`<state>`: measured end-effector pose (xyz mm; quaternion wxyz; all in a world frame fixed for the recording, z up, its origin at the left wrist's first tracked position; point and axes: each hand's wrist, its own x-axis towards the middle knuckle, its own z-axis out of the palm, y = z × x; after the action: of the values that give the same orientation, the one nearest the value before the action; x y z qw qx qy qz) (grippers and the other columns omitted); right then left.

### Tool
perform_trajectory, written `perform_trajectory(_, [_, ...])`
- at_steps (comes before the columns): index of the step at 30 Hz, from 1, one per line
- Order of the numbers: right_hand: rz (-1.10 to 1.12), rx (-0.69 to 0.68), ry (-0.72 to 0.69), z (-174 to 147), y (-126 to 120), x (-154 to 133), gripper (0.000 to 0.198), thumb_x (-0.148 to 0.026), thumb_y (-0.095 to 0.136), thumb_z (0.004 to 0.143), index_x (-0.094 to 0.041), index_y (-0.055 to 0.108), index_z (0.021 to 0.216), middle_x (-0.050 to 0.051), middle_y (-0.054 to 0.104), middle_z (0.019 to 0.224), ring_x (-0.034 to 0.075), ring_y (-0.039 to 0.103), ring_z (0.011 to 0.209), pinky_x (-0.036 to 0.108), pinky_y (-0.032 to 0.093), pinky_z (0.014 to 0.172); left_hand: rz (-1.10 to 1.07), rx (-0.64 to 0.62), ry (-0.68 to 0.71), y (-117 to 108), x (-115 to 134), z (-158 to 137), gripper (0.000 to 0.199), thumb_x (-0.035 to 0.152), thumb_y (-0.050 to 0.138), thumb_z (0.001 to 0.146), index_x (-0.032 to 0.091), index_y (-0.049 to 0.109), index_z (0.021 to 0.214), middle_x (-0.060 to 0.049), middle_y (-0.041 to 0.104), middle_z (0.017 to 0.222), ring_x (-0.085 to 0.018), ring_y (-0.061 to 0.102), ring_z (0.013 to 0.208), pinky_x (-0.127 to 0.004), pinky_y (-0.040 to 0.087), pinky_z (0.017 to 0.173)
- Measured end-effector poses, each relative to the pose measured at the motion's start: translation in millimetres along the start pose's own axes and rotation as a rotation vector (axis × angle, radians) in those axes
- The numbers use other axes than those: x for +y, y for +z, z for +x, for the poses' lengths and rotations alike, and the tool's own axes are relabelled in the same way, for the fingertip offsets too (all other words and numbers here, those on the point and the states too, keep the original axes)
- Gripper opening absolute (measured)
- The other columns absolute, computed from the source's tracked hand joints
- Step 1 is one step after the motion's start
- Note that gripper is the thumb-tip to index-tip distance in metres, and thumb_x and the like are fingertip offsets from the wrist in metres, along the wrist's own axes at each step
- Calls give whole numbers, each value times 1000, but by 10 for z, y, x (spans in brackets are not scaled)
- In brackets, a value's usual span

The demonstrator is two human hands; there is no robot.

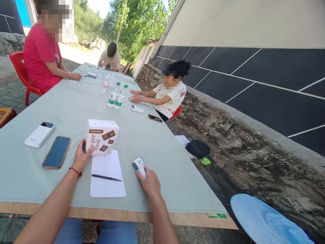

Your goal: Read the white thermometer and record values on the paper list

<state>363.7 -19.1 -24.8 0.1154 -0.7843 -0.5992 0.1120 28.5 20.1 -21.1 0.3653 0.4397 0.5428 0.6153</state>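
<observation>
Box (103, 135) (contents unseen), left hand (82, 156) gripping it, right hand (150, 183) clasping thermometer (138, 165), bottles (120, 98) capped

We have a cloth-covered table (182, 189) beneath our grip, a white-lined black wall (279, 64) to its right, rough stone (266, 162) along the wall's foot, a red chair (15, 64) beyond our grip leftward, sunlit trees (144, 20) farthest past it.

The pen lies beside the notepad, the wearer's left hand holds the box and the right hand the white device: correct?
Not quite: the head view shows the pen lying on the notepad, not beside it. The left hand does hold the box, and the right hand the white device.
</observation>
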Motion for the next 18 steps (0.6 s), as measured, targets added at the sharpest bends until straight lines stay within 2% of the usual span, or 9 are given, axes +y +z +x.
perform_trajectory(2, [86,11,-5,1,-4,-39,41,-45,55,82,-15,64,110,16,66,99,31,61,94,37,43,73,-7,-7,-21,-4,21,16,82,41,84,64,21,49,135,-14,54,138,-34,45,132,-51,33,112])
perform_trajectory(4, [269,38,35,-25,-20,-124,34,-46,58,78,-18,67,95,11,66,87,29,61,84,34,41,66,-23,-8,-25,-2,49,28,80,40,86,61,22,52,132,-12,58,133,-35,48,130,-51,35,110])
perform_trajectory(8, [859,-16,107,-176,-150,-487,38,-56,64,68,-20,62,76,1,57,64,20,52,61,30,38,56,-75,18,-28,-9,91,34,72,43,83,64,20,56,126,-13,61,128,-33,51,126,-49,39,108])
perform_trajectory(10, [1158,-67,138,-313,-279,-762,44,-61,66,66,-19,61,78,-2,52,60,17,47,56,29,36,51,-130,18,-50,-18,117,23,72,45,82,65,18,55,127,-14,60,129,-32,53,125,-47,41,105])
perform_trajectory(13, [1534,-93,14,-558,-507,-1195,47,-57,71,69,-21,60,99,0,60,77,16,54,65,30,44,59,-266,-6,-94,-23,182,-14,74,48,81,67,17,53,129,-14,60,131,-32,55,123,-46,46,101])
perform_trajectory(15, [1664,-222,-85,-703,-630,-1431,49,-57,69,73,-22,57,106,-1,59,73,15,53,61,29,43,57,-366,-24,-110,-17,241,-46,72,50,80,68,18,54,127,-13,61,131,-31,56,122,-45,48,99])
perform_trajectory(18, [1698,-360,-145,-832,-721,-1662,48,-54,70,75,-19,58,106,-5,52,61,12,47,53,26,37,51,-453,-42,-143,3,328,-97,68,50,82,64,20,59,120,-12,64,126,-32,60,117,-44,50,95])
